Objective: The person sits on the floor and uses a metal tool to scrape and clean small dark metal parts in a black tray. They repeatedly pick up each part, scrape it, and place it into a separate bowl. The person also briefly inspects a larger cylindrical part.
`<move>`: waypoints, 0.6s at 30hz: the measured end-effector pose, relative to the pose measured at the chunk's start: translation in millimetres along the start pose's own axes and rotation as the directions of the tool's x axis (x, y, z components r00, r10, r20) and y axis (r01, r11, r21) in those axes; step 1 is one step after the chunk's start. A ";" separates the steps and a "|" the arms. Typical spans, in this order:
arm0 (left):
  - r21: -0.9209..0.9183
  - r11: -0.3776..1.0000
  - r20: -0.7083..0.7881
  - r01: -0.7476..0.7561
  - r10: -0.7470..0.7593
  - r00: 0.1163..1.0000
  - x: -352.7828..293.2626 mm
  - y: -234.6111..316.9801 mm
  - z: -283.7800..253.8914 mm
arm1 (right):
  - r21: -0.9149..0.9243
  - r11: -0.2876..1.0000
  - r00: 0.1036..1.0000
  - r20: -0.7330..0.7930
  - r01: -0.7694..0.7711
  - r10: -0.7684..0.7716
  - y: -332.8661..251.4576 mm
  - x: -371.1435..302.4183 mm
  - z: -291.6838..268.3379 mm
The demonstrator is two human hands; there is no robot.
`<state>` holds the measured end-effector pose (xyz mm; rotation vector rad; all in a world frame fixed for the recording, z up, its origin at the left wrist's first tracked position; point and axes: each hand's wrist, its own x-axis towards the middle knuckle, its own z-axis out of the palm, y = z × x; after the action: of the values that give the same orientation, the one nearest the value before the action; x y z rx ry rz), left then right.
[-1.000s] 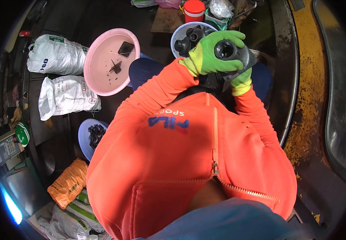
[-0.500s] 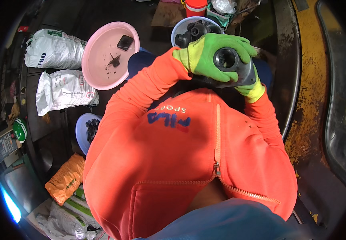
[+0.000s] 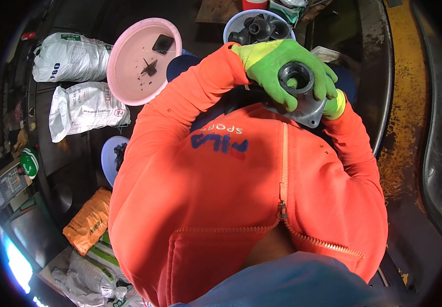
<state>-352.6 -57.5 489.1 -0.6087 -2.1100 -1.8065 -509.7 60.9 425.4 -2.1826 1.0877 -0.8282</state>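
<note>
Both my hands wear green gloves and hold one grey metal part with a round black collar on top, close to my chest. My left hand wraps over the part from above, fingers curled around the collar. Only a strip of my right hand shows, gripping the part's right edge from below. My orange zip jacket fills the middle of the view and hides what lies under the part.
A blue basin of dark metal parts stands just beyond my hands. A pink basin with a few small pieces is at upper left, two white sacks beside it, a smaller blue bowl lower. A rusty yellow edge runs on the right.
Both hands have drawn the grey part nearer to my chest and slightly lower in view. The grip on it looks the same.
</note>
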 end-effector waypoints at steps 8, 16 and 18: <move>-0.778 0.601 -0.064 -0.184 0.215 0.974 -10.0 -56.5 10.0 | 0.827 -0.477 0.922 0.121 -0.298 -0.367 -0.7 26.8 32.0; -0.698 0.404 -0.716 -0.592 -0.381 0.585 -38.4 -57.3 -17.3 | 0.986 0.168 0.699 -0.120 0.000 0.705 -17.1 27.4 -12.7; -0.590 0.774 -0.753 -0.229 -0.425 0.502 -29.6 -51.6 -7.2 | 0.921 0.383 0.619 -0.262 -0.069 0.740 -20.9 34.5 -19.9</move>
<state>-352.9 -74.4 431.7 0.3518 -0.8189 -2.2011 -497.5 38.9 462.7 -0.6275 1.1137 -1.5075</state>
